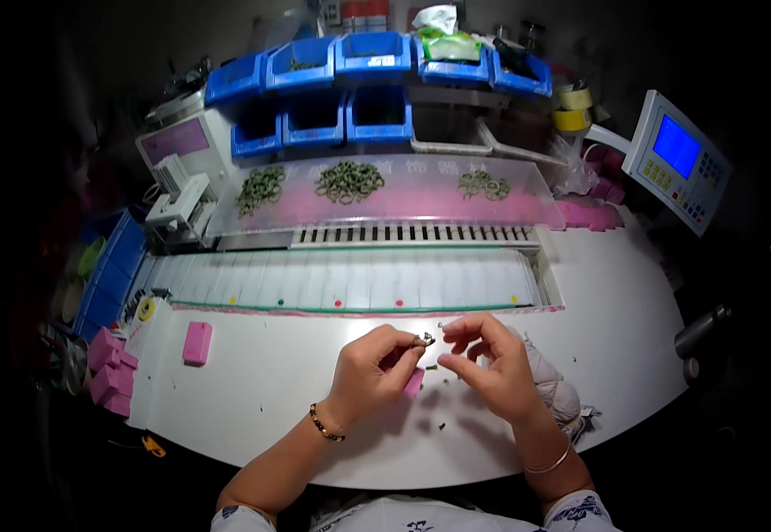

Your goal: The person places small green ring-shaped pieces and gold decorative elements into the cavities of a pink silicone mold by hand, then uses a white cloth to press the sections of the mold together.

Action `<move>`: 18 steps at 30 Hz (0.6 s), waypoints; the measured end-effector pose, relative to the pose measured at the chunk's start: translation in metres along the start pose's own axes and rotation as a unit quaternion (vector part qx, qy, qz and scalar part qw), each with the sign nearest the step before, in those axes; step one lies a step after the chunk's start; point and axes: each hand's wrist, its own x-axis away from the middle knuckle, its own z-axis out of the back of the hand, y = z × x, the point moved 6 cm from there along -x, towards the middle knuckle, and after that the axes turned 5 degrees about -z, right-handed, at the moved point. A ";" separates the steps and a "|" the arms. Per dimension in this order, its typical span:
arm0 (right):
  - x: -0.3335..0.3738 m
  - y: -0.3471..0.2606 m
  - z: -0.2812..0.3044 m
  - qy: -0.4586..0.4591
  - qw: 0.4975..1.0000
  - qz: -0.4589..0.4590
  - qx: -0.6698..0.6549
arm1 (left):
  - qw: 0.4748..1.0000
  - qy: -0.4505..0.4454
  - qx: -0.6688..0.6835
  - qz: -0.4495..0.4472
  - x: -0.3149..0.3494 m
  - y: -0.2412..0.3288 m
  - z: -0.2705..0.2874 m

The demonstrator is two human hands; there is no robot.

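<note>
My left hand (375, 365), a dark beaded bracelet on its wrist, is closed in a pinch over the white table. Between its thumb and forefinger sits a small dark metallic piece (426, 340), too small to name exactly. Just to the right, my right hand (492, 362) is held with thumb and forefinger apart, close to that piece. A tiny pale spot shows by its forefinger tip; I cannot tell what it is. Under the hands lie small dark bits (431, 367) and a pink piece (415, 382) partly covered by the left hand.
Several greenish rings lie in piles (350, 182) on a clear sloping panel (421, 208). Behind stand blue bins (373, 55). A row of pale slots (359, 277) crosses the table. Pink blocks (112, 377) sit left; a cloth bundle (555, 390) and display panel (682, 160) are right.
</note>
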 end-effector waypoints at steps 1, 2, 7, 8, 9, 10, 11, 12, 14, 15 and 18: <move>0.003 -0.003 0.005 0.005 1.000 0.007 0.019 | 0.991 -0.039 0.063 0.112 0.002 -0.011 -0.004; 0.006 -0.006 0.011 0.011 0.999 0.014 0.038 | 0.964 -0.079 0.123 0.222 0.005 -0.021 -0.008; 0.029 0.000 0.044 0.028 0.994 -0.018 0.101 | 0.860 -0.399 0.135 0.287 -0.030 -0.026 -0.021; 0.032 0.000 0.048 0.028 0.994 -0.028 0.098 | 0.808 -0.451 0.100 0.365 -0.035 -0.034 -0.017; 0.035 0.003 0.051 0.027 0.994 -0.036 0.101 | 0.801 -0.461 0.082 0.373 -0.057 -0.033 -0.015; 0.036 0.002 0.051 0.027 0.994 -0.034 0.100 | 0.836 -0.429 0.078 0.332 -0.080 -0.054 -0.012; 0.039 0.003 0.054 0.032 0.993 -0.039 0.103 | 0.873 -0.375 0.054 0.307 -0.123 -0.045 -0.009; 0.039 -0.001 0.050 0.022 0.995 -0.029 0.098 | 0.901 -0.235 0.210 0.298 -0.149 -0.071 0.007; 0.039 -0.004 0.044 0.024 0.995 -0.011 0.096 | 0.875 -0.004 0.339 0.345 -0.196 -0.082 0.018; 0.037 -0.005 0.044 0.026 0.995 0.002 0.094 | 0.888 -0.024 0.320 0.329 -0.200 -0.074 0.011; 0.039 -0.007 0.050 0.062 0.994 0.028 0.084 | 0.885 -0.084 0.331 0.316 -0.178 -0.063 -0.042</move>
